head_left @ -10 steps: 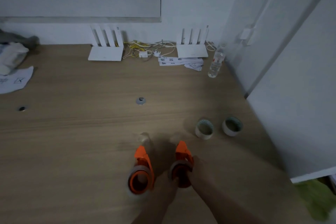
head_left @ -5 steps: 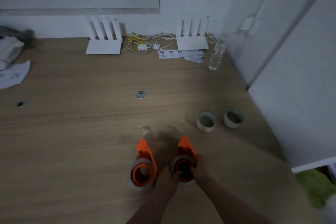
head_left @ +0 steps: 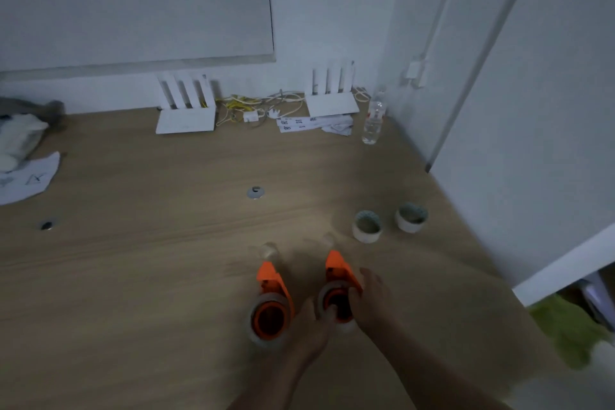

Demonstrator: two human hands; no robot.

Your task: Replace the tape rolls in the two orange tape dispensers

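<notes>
Right hand (head_left: 369, 301) has slid forward along the right dispenser (head_left: 339, 289); both hands now grip it, left hand (head_left: 311, 326) at the roll, near the table's front edge. Brace the body and pull the roll (head_left: 327, 304) straight off the hub. Left dispenser (head_left: 271, 306) sits just beside, untouched.

The two tape dispensers (head_left: 273, 289) (head_left: 339, 276) are bright orange, each carrying a pale, greyish translucent roll around an orange hub. The two spare tape rolls (head_left: 367, 227) (head_left: 411, 217) are off-white outside, with a teal-and-white pattern on the inner core — too blurred to read. The table (head_left: 133, 260) is light wood with a fine grain. Both routers (head_left: 185, 120) (head_left: 332, 103) are white, the cable tangle (head_left: 239, 105) between them partly yellow. The paper (head_left: 28, 180) at left is white with dark marks — and a green blur (head_left: 569, 326) shows at lower right.
</notes>
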